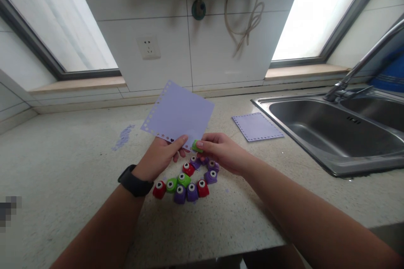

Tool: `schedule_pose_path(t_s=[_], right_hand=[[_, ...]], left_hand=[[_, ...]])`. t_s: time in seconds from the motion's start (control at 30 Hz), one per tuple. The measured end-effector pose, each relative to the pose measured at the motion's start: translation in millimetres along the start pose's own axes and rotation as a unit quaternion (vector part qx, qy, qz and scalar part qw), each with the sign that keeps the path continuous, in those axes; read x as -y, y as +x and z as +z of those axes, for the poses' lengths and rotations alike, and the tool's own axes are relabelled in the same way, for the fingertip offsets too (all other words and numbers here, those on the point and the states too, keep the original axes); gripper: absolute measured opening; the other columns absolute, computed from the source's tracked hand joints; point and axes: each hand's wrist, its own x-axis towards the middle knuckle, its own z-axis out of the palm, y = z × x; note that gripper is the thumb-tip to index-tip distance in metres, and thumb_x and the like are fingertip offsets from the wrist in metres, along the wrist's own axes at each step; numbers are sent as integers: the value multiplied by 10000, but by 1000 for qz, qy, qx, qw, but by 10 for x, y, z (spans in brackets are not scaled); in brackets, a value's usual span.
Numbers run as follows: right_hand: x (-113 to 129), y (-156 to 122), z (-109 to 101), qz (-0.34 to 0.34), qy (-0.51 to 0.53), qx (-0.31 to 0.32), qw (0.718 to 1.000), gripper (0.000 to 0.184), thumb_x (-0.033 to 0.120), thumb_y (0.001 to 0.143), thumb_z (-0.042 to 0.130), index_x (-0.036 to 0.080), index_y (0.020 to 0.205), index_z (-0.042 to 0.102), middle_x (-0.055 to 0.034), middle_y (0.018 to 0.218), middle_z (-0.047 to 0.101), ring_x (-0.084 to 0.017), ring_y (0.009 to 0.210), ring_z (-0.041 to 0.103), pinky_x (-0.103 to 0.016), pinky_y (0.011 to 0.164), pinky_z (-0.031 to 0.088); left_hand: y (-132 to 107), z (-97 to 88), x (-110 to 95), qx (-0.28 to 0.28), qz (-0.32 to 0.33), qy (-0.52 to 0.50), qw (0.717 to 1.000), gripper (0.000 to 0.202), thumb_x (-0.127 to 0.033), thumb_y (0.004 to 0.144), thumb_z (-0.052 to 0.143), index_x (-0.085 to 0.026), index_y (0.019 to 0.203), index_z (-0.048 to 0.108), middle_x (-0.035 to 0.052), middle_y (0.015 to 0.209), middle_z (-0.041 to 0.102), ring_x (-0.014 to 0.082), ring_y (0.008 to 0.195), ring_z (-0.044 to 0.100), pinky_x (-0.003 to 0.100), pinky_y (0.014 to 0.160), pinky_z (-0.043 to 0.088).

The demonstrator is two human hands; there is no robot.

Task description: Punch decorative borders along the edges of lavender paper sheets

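With our left hand [159, 153] we pinch the lilac sheet [184, 109] by its near edge, while our right hand [224, 153] grips a green punch [196, 146] at about 3 o'clock from the left thumb. The punch is at the sheet's near corner, our right hand being the closer one, and from there the right edge slants toward 1 o'clock; loose punches [183, 179] sit on the surface [94, 168] between 6 and 7 o'clock from it.

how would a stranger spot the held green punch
Find the sink, then the counter left of it. There the right hand grips the green punch at the lower corner of the purple paper. Unlike the punches clustered below, it is held.
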Motion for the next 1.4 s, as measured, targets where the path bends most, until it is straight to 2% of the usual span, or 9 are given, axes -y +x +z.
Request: schedule_pose_path(t_s=[0.33, 0.5, 0.97, 1.2, 1.4], right_hand=[[0, -6, 20, -11, 19, 14, 1000, 219, 384, 804, 792, 180, 862, 734, -47, 870, 685, -131, 726, 581, -269, 664, 463], [7, -13, 22, -8, 9, 16, 1000, 234, 395, 808, 788, 178, 874, 731, -45, 867, 679, -130, 716, 569, -269, 664, 455], [-33, 13, -8, -8, -6, 20, 1000, 295, 433, 794, 805, 159, 851, 711, -47, 833, 658, -127, 682, 544, -276, 630, 428], [-24, 7, -3, -15, -8, 23, 1000, 289, 434, 807, 796, 161, 858, 718, -50, 844, 664, -131, 697, 546, -275, 636, 427], [-9, 2, 7, -20, -6, 19, 1000, 285, 418, 804, 801, 151, 842, 708, -40, 811, 659, -119, 679, 541, -270, 631, 416]], left_hand=[[-2, 12, 14, -9, -14, 11, 1000, 355, -456, 879, 658, -162, 682, 669, 21, 577, 668, 117, 462, 529, 240, 495, 438], [1, 14, 30, -6, -2, 13, 1000, 365, -465, 890, 644, -159, 695, 668, 27, 596, 672, 117, 465, 527, 242, 498, 443], [0, 12, 10, 0, -5, 19, 1000, 380, -482, 886, 649, -159, 686, 643, 4, 581, 657, 110, 458, 520, 239, 497, 439], [-1, 15, 11, -4, -19, 33, 999, 417, -498, 893, 637, -149, 666, 665, 20, 595, 681, 111, 476, 548, 243, 529, 459], [0, 12, 19, -3, -17, 24, 1000, 397, -509, 880, 657, -146, 723, 689, 27, 639, 712, 117, 483, 568, 250, 535, 475]])
